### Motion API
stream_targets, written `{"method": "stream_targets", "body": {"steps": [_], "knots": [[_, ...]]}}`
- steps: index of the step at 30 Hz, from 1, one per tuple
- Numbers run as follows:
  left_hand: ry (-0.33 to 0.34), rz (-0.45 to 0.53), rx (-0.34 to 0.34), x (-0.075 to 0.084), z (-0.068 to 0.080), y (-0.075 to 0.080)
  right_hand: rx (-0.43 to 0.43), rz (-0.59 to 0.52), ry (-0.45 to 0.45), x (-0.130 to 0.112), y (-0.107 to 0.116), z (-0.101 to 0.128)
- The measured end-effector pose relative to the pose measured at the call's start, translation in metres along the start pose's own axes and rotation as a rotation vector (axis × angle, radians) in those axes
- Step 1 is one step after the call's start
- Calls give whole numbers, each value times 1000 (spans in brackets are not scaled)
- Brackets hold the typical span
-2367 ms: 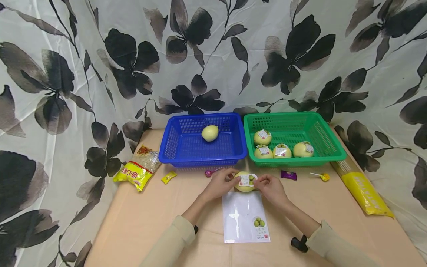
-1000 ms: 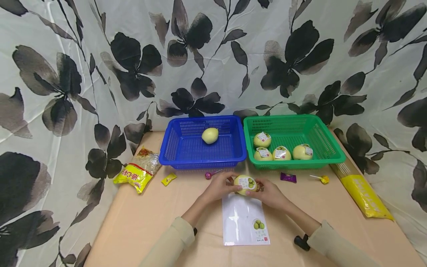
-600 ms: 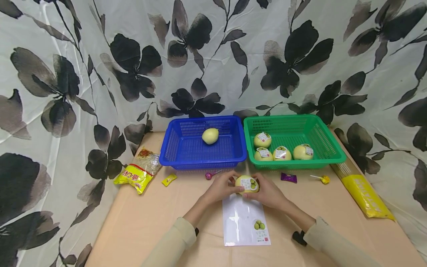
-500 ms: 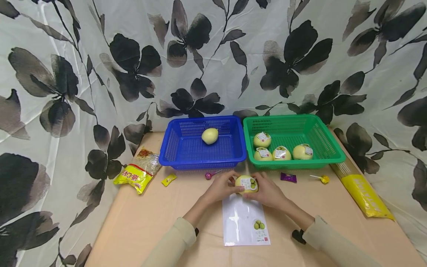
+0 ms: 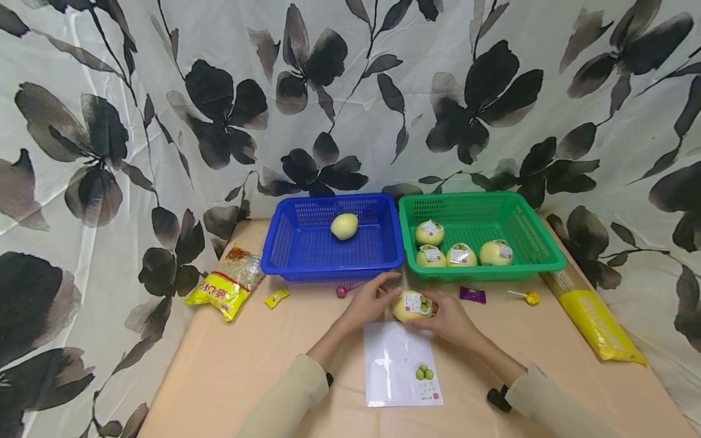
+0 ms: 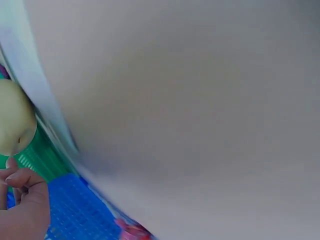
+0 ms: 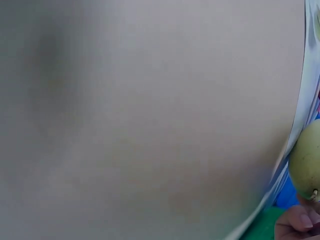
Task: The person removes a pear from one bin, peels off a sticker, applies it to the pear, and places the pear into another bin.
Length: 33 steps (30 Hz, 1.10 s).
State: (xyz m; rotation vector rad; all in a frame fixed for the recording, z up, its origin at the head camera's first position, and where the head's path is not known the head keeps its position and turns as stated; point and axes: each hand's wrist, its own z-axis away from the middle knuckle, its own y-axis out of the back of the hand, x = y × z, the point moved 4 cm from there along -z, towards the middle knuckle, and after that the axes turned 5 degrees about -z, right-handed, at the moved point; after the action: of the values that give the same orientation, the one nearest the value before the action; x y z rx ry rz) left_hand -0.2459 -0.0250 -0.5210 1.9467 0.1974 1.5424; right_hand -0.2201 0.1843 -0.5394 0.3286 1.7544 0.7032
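My right hand [image 5: 450, 319] grips a pale yellow-green pear [image 5: 406, 311] from its right side, over the top edge of the white sheet. A white label [image 5: 418, 303] with printed green fruit lies on the pear's upper face. My left hand [image 5: 368, 303] is at the pear's left, its fingers loosely bent and its fingertips right at the fruit's edge. In the left wrist view a small gap shows between the left fingers and the pear [image 6: 15, 117]. The right wrist view has the pear [image 7: 306, 162] by its stem, above the right fingertips.
A blue basket [image 5: 334, 274] holds one unlabelled pear [image 5: 344, 226]; a green basket [image 5: 487, 272] holds several labelled pears. The white sheet [image 5: 397, 365] keeps one label. Around lie a yellow snack bag [image 5: 221, 293], small sweets, two lollipops and a yellow noodle pack [image 5: 602, 325].
Earlier both hands pressed the label onto the pear and held it from both sides. The left hand has since loosened from it, and the right hand has shifted the pear slightly right.
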Motion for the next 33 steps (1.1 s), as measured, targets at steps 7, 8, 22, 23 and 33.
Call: {"method": "stream_targets", "body": {"steps": [7, 8, 22, 23, 33], "knots": [[-14, 47, 100, 15, -20, -12, -48, -14, -108, 5, 20, 16], [-9, 68, 121, 15, -22, -13, -58, -1, -114, 5, 24, 18], [11, 203, 176, 22, -45, -31, -123, 57, -74, -28, 104, 13], [16, 209, 180, 22, -45, -31, -124, 53, -69, -31, 110, 10], [54, 234, 172, 25, -46, -34, -140, 188, -57, -43, 171, -51]]}}
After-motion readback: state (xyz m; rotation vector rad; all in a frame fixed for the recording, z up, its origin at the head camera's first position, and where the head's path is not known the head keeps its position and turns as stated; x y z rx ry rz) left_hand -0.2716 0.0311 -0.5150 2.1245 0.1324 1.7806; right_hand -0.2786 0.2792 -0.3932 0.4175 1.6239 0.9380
